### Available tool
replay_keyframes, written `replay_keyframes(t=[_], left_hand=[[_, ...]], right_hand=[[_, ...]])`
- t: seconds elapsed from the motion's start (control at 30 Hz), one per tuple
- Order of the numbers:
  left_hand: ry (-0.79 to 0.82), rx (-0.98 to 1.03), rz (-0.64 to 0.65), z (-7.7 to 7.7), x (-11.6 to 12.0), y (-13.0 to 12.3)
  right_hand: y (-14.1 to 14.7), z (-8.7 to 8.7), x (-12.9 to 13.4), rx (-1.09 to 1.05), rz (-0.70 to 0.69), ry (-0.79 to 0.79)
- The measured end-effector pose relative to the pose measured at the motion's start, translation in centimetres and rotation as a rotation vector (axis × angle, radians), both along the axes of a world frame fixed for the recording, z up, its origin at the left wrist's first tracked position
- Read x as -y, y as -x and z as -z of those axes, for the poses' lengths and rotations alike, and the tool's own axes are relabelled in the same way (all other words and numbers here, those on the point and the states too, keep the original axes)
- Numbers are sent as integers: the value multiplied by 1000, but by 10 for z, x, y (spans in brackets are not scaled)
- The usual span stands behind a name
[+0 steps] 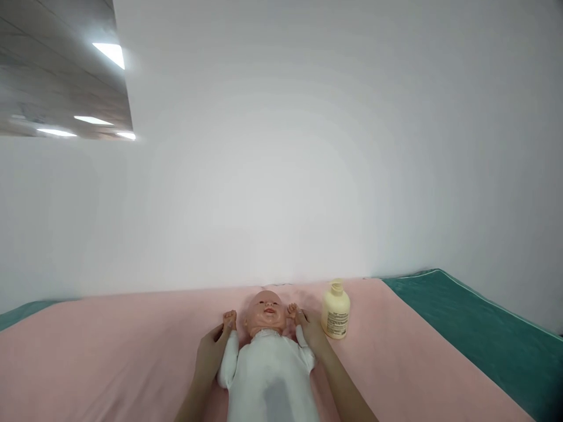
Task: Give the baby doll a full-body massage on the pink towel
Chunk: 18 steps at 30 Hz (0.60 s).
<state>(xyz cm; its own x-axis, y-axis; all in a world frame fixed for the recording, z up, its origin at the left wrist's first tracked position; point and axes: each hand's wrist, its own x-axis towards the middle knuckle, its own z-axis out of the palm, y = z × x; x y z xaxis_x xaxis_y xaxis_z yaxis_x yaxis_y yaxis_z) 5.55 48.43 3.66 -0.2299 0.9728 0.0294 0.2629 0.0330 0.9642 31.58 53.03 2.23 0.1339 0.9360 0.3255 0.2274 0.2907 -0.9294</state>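
A baby doll point(271, 369) with a white cloth body lies on its back, its head toward the wall and both arms raised beside the head. My left hand point(213, 351) is closed around the doll's forearm on the left, just below its small fist. On the other side, my right hand point(311, 333) grips the doll's other forearm near the wrist. A grey patch shows on the doll's belly. The lower part of the doll lies outside the view.
A pale yellow pump bottle point(336, 310) stands upright just right of my right hand. Beneath everything spreads a pink sheet point(132, 351), with a green cover point(484, 328) showing at the right. A white wall point(281, 176) rises behind.
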Motion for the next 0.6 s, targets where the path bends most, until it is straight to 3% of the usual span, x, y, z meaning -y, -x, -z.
replay_keyframes(t=[0.23, 0.33, 0.47, 0.6], left_hand=[[-4, -58, 68, 8, -14, 3], [-12, -58, 53, 2, -7, -3], [-22, -122, -57, -9, 8, -14], [-170, -209, -111, -14, 27, -22]], right_hand=[[-4, 13, -6, 4, 12, 18], [0, 9, 4, -17, 13, -52], [6, 0, 24, -46, 32, -135], [8, -6, 45, -35, 70, -237]])
